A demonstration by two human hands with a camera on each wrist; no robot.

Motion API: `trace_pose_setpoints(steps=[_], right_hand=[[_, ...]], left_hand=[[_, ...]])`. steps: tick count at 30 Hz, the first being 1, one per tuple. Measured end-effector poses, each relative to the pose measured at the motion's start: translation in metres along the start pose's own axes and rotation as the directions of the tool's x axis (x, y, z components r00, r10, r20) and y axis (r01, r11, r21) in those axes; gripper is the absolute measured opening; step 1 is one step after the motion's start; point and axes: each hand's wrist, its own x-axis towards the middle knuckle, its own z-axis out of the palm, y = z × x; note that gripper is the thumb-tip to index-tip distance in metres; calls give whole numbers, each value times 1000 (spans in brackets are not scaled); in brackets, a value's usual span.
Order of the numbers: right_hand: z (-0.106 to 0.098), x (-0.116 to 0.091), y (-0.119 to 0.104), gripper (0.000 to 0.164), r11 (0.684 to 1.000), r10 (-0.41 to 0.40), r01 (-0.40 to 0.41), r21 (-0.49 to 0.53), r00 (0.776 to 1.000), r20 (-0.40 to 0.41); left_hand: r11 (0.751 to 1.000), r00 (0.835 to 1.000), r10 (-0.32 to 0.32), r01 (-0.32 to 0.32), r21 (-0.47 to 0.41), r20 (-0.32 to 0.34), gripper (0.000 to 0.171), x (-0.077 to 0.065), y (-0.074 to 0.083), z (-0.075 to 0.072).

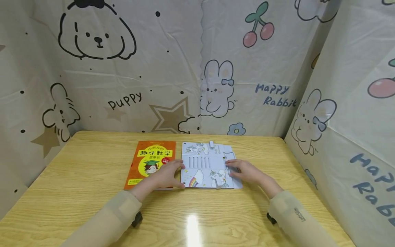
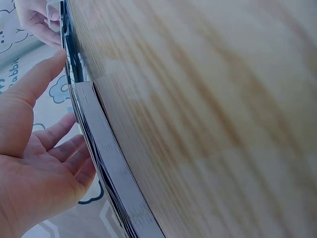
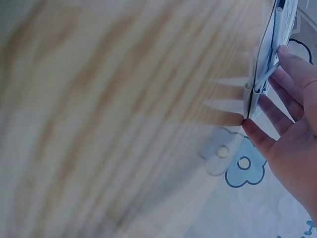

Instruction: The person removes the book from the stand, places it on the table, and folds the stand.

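Note:
A pale folding book stand (image 1: 197,161) with unicorn and rainbow prints lies flat on the table. It has a row of slots, small clips at its far and near edges, and a thin wire bracket (image 1: 229,155) at the right end. My left hand (image 1: 166,175) is spread at the stand's left edge, thumb and fingers apart, overlapping the orange book (image 1: 132,175). At the right end, my right hand (image 1: 245,170) grips the edge beside the bracket. In the right wrist view its fingers (image 3: 257,134) bend around the stand's edge and the white wire bar (image 3: 269,74).
The orange book lies just left of the stand, its page edges (image 2: 114,163) showing in the left wrist view. A light wood table (image 1: 77,185) carries both. Printed cloth (image 1: 172,68) hangs behind the table and along its sides.

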Motion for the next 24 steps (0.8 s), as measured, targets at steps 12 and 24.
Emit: trace_pose_setpoints(steps=[12,24], right_hand=[[-7,-1,-8,45,999,29,-28,-15,999,41],[-51,-30,-58,55,1000,-2,4,15,990,-141]], left_hand=[[1000,1000,19,-18,-21,16,72,-1,0,-4],[988,985,79,-58,143,-152,83,-40,23,-50]])
